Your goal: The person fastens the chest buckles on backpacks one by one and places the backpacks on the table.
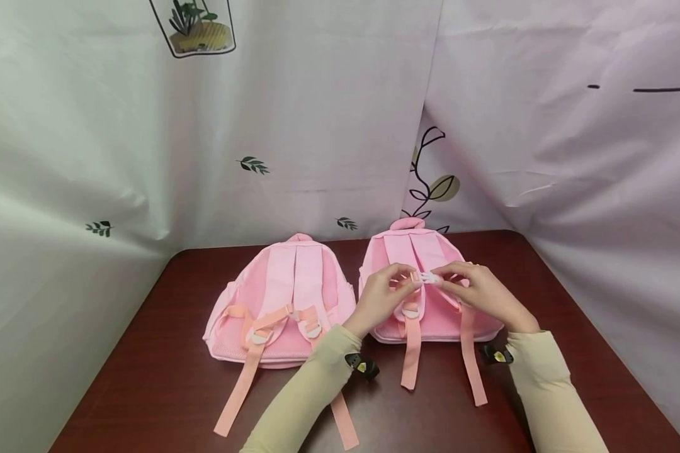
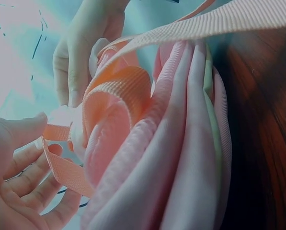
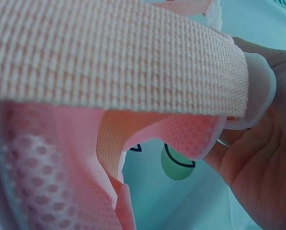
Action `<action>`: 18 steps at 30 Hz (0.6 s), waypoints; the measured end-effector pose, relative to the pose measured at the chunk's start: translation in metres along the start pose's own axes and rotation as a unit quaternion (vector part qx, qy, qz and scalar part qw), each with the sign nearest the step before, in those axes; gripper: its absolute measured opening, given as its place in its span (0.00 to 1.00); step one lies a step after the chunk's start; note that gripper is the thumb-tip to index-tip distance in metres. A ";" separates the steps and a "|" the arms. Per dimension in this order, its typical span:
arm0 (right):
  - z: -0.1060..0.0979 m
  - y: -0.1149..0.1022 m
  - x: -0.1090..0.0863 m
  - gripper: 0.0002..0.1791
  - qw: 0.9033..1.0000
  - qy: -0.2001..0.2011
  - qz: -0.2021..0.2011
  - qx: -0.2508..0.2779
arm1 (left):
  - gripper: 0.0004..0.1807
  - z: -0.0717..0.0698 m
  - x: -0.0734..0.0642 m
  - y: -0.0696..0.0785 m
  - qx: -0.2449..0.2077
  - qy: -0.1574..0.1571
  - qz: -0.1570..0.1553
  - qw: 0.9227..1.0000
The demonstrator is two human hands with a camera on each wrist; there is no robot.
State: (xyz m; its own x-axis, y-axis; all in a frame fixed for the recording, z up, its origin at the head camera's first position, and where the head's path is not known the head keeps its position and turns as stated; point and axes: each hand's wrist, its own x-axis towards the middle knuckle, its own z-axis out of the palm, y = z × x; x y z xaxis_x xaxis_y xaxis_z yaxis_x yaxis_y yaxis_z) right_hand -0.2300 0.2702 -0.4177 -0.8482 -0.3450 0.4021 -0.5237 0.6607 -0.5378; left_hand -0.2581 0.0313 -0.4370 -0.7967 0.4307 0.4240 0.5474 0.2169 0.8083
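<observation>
Two pink backpacks lie side by side with their shoulder straps facing up. Over the right backpack (image 1: 379, 267), both hands meet at a small white plastic buckle (image 1: 429, 277). My left hand (image 1: 378, 299) pinches the buckle's left end, where a short orange strap (image 2: 68, 175) loops by the fingers. From the other side, my right hand (image 1: 481, 292) pinches the right end between thumb and fingers. The right wrist view has a wide orange webbing strap (image 3: 119, 57) and a white strap adjuster (image 3: 260, 91) in front of the right palm; the fingertips are hidden there.
The left backpack (image 1: 243, 286) lies near my left forearm, with orange strap tails (image 1: 239, 393) hanging toward me. More tails (image 1: 411, 355) hang from the right backpack. A dark red table (image 1: 164, 352) carries both, and a pale printed curtain (image 1: 317, 113) encloses it.
</observation>
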 end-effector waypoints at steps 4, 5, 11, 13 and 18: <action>0.002 0.000 0.003 0.13 1.000 0.002 -0.021 0.008 | 0.13 0.000 0.000 -0.001 0.006 0.000 -0.005 1.000; 0.002 -0.001 0.003 0.13 1.000 0.003 -0.026 0.009 | 0.13 0.000 0.000 -0.001 0.007 0.000 -0.006 1.000; 0.003 -0.003 0.003 0.13 1.000 0.012 -0.026 -0.011 | 0.13 0.005 -0.002 -0.002 0.014 -0.003 -0.017 1.000; 0.003 -0.003 0.002 0.13 0.999 0.013 -0.025 -0.019 | 0.13 0.007 -0.003 -0.002 0.017 -0.001 -0.021 1.000; 0.001 -0.004 0.000 0.14 0.999 0.020 -0.025 -0.026 | 0.13 0.011 -0.003 -0.002 0.000 0.007 -0.020 1.000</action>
State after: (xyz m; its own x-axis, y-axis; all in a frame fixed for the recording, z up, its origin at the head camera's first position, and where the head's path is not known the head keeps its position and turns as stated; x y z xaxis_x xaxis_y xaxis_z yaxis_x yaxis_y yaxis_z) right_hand -0.2282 0.2665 -0.4162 -0.8167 -0.3516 0.4575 -0.5591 0.6780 -0.4771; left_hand -0.2539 0.0391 -0.4447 -0.8215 0.4089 0.3975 0.5154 0.2342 0.8243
